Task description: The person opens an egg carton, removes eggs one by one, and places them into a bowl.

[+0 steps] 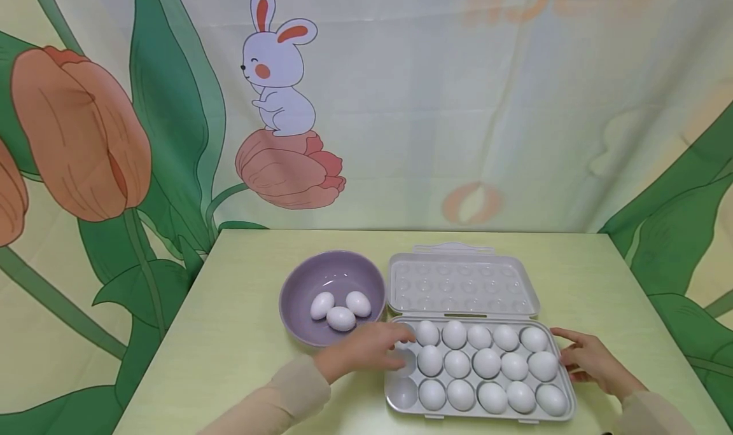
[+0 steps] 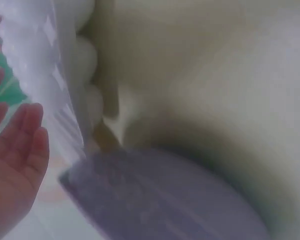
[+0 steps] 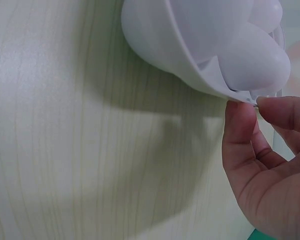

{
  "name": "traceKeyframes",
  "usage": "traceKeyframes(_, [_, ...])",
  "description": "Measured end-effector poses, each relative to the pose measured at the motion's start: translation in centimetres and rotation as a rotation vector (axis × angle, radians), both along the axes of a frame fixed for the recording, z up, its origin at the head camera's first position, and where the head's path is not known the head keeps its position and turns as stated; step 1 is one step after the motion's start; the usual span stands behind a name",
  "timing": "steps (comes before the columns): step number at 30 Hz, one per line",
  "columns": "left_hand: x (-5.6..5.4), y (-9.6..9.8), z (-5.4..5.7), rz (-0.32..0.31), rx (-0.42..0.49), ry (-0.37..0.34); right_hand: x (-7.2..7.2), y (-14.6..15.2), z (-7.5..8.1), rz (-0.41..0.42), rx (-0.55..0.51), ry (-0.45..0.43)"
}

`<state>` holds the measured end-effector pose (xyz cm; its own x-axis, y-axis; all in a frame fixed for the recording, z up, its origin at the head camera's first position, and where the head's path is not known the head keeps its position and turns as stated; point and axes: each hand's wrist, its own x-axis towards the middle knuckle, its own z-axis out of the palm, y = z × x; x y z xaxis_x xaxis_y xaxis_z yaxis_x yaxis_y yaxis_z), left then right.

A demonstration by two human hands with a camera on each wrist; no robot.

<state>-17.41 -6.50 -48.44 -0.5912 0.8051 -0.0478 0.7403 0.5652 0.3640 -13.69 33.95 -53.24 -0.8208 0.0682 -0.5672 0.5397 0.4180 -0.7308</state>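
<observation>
Above the left column of the white egg tray, my left hand reaches over with loosely bent fingers and holds nothing. The left wrist view shows the same hand palm visible, apart from the tray. Several white eggs fill the tray's other columns; its left column shows bare cups, partly covered by the hand. At the tray's right end, my right hand grips the edge. Up close, its thumb and fingers pinch the tray's thin rim beside an egg.
Left of the tray stands a purple bowl with three white eggs inside. The tray's clear lid lies folded back behind it. A printed curtain hangs along the far edge of the pale wooden table.
</observation>
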Motion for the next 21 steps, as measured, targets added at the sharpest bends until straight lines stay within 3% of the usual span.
traceKeyframes(7, [1.2,2.0,-1.4,-0.111,-0.003,0.038,0.0,0.0,0.1,-0.006,-0.005,-0.002])
traceKeyframes(14, [2.0,3.1,-2.4,-0.142,-0.059,0.028,0.1,0.0,0.1,0.002,-0.006,-0.002])
traceKeyframes(21, [2.9,3.6,-2.7,-0.208,-0.118,0.195,0.1,0.0,0.1,0.01,-0.001,0.004])
